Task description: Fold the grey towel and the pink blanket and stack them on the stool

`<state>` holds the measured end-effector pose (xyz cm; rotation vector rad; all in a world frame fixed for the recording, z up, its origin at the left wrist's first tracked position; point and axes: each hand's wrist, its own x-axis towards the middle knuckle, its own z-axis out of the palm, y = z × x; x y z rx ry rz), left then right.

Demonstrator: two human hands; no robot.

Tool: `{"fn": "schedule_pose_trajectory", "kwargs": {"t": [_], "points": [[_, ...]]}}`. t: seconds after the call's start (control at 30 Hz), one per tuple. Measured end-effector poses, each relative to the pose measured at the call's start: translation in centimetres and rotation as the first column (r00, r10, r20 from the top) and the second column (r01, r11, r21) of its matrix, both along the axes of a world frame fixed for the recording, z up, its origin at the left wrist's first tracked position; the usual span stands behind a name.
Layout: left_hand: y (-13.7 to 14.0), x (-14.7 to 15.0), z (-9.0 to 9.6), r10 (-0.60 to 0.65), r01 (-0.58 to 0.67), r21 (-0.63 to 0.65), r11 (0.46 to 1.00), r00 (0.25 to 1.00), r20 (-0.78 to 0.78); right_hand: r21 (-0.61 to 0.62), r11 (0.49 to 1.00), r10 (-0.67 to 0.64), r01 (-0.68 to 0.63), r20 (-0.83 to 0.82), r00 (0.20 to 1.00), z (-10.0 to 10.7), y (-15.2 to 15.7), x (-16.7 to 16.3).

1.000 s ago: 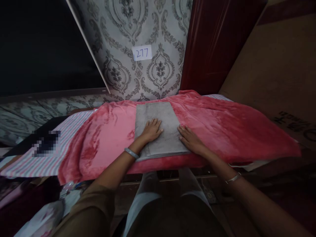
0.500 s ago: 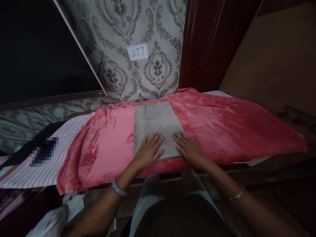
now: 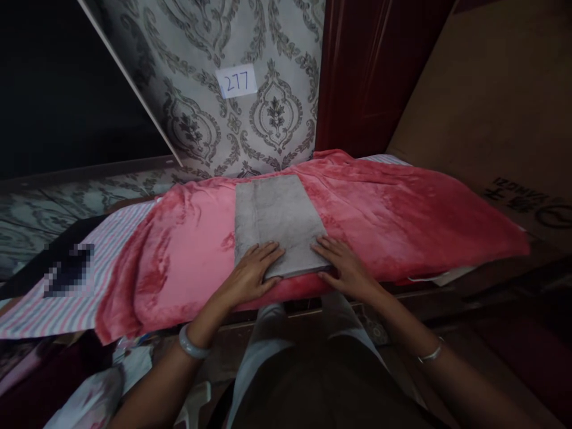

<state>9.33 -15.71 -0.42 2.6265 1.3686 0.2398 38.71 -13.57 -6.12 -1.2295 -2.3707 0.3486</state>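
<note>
Grey cloth (image 3: pixel 286 214) lies flat mid-scene, folded by the look of it, on the wide red blanket (image 3: pixel 415 220). We'd call it soft, light, limp, in no danger of breaking; the near corners look our best hold. Left hand (image 3: pixel 252 271) and right hand (image 3: pixel 346 268) rest palm-down, fingers spread, on its near left and near right, pinching nothing we can see. Those corners are partly masked; the layers we can't count.
</note>
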Motion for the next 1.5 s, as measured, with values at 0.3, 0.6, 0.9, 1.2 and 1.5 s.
{"fn": "schedule_pose_trajectory", "kwargs": {"t": [0.3, 0.6, 0.9, 1.2, 1.5], "points": [[0.1, -1.1, -0.1, -0.096, 0.095, 0.018, 0.995, 0.993, 0.068, 0.106, 0.994, 0.037, -0.033, -0.035, 0.999, -0.3, 0.3, -1.2], [0.0, -2.0, -0.3, -0.115, 0.092, 0.141, 0.986, 0.98, 0.163, 0.179, 0.983, 0.061, -0.045, -0.083, 0.995, -0.3, 0.7, -1.4], [-0.5, -2.3, -1.2, -0.132, 0.085, 0.241, 0.967, 0.973, 0.187, 0.129, 0.986, 0.124, -0.105, -0.144, 0.982, 0.2, 1.0, -0.1], [0.7, -1.2, -0.6, 0.079, -0.12, 0.201, 0.972, 0.976, 0.203, 0.183, 0.98, 0.088, -0.073, -0.072, 0.994, 2.0, 1.0, -0.4], [0.0, 0.1, -0.3, 0.175, -0.343, 0.452, 0.823, 0.911, 0.373, -0.11, 0.99, 0.078, -0.089, -0.105, 0.991, 5.1, 4.7, -5.4]]}}
